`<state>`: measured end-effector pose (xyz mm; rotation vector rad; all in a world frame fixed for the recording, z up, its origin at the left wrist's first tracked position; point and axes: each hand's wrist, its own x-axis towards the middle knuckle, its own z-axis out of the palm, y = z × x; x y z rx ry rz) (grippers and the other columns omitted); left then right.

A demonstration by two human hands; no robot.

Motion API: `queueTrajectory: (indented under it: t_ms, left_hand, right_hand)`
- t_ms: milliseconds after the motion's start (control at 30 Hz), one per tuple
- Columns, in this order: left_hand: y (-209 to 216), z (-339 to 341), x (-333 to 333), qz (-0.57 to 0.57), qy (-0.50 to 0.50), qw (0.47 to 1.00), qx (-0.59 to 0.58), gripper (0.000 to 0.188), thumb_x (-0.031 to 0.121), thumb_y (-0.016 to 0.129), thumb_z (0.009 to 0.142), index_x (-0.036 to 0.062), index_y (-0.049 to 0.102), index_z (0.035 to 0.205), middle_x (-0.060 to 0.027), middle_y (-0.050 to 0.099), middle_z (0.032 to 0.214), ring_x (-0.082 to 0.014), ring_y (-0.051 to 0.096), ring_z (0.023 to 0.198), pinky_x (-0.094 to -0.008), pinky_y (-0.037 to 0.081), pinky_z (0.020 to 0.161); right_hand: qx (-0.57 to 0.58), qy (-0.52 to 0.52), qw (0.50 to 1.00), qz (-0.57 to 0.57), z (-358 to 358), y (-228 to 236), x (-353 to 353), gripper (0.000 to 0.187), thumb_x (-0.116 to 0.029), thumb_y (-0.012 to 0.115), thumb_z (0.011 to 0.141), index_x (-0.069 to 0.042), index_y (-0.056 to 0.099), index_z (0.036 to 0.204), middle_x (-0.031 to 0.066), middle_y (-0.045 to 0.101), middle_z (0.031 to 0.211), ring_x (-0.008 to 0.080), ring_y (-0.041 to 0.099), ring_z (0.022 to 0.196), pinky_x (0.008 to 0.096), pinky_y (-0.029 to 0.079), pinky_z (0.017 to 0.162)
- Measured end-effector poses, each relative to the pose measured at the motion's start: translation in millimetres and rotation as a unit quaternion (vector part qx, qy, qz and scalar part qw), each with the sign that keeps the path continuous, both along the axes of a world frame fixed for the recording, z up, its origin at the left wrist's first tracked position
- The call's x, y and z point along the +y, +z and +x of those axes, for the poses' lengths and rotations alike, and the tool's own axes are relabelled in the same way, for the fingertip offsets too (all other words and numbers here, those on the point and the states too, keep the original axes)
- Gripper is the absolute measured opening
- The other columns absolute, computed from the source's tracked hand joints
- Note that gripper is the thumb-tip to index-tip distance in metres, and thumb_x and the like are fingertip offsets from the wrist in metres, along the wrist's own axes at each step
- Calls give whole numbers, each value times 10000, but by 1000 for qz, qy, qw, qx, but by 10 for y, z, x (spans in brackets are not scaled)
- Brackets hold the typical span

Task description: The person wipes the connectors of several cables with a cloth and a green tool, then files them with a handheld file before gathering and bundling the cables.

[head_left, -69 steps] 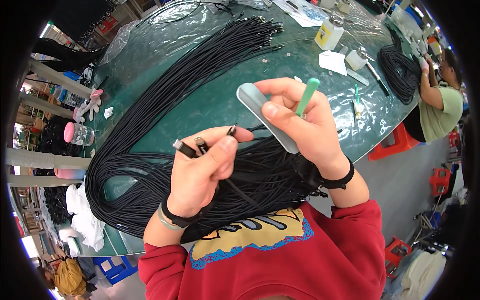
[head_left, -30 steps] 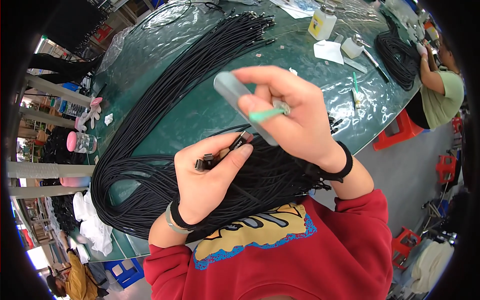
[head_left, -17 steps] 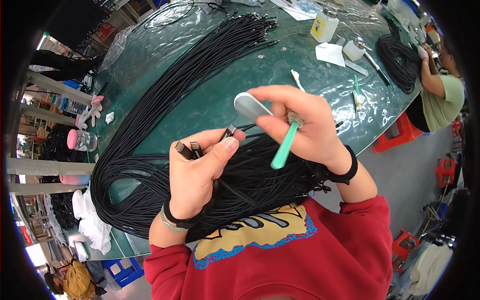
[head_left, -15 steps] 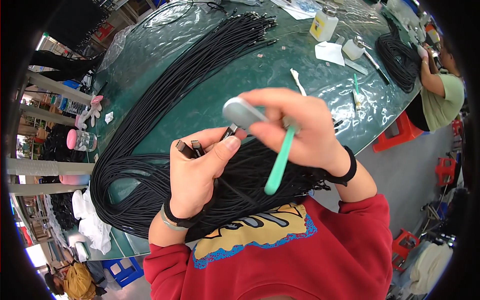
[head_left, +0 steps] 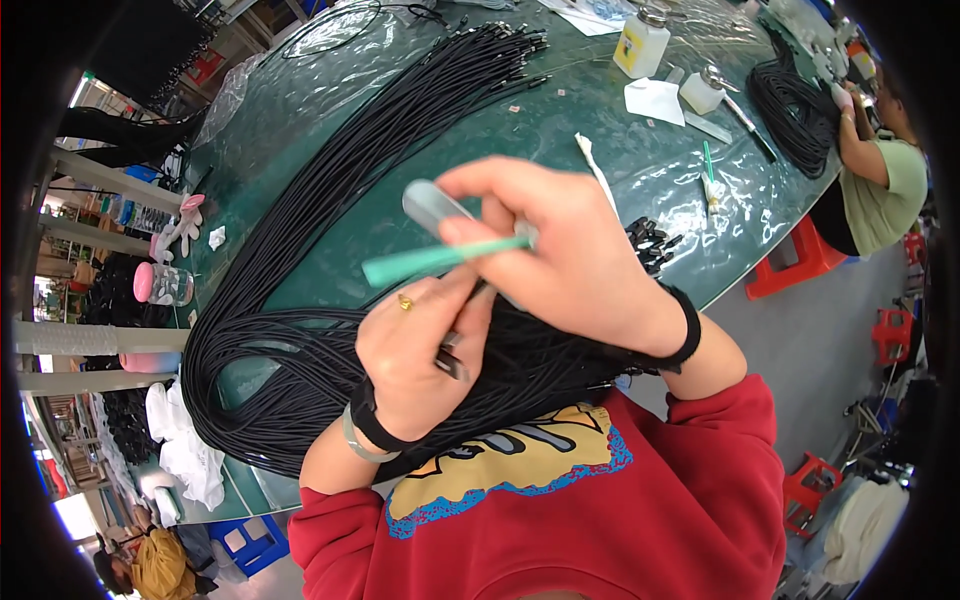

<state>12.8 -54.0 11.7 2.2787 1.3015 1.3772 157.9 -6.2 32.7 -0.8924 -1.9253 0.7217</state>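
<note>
Near the middle of the view, my left hand (head_left: 415, 340) is closed round a few black cable connectors (head_left: 452, 360), largely hidden by its fingers. Just above and to the right, my right hand (head_left: 555, 245) grips a green stick (head_left: 430, 262), blurred by motion. A flat grey piece with a rounded end (head_left: 432, 205) is in the same hand, sticking out past its fingers. Both hands meet, and the stick crosses over the left fingers, so the point of contact is hidden. Beneath them lies a thick bundle of long black cables (head_left: 300, 215), curving round at the left.
On the green table (head_left: 420, 225) at upper right stand a white bottle with a yellow label (head_left: 640, 48) and a smaller white dispenser bottle (head_left: 702, 92). Another green stick (head_left: 709, 165) lies nearby. A co-worker (head_left: 885, 175) handles a coiled cable bundle (head_left: 792, 112) at the right edge.
My left hand has turned over, hiding most of the connectors. My right hand has moved left and up; the green stick has swung from pointing down to pointing left.
</note>
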Motion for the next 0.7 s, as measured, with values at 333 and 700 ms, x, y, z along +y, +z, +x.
queueTrajectory:
  t_ms: [333, 700]
  left_hand:
    - [43, 103, 390, -437, -211, 789, -376, 293, 161, 497, 852, -33, 521, 1070, 24, 524, 639, -54, 478, 572, -186, 374, 530]
    - [-156, 207, 562, -494, -187, 672, -519, 326, 198, 443, 883, -21, 458, 1123, 9, 440, 728, -52, 387, 601, -191, 315, 485]
  right_hand:
    - [109, -73, 982, -135, 242, 118, 111, 220, -117, 588, 785, 11, 574, 964, -6, 566, 692, 41, 486, 628, 183, 392, 549]
    - [125, -128, 980, -91, 466, 128, 56, 207, -110, 577, 795, 6, 577, 966, -35, 526, 668, 26, 461, 629, 171, 370, 567]
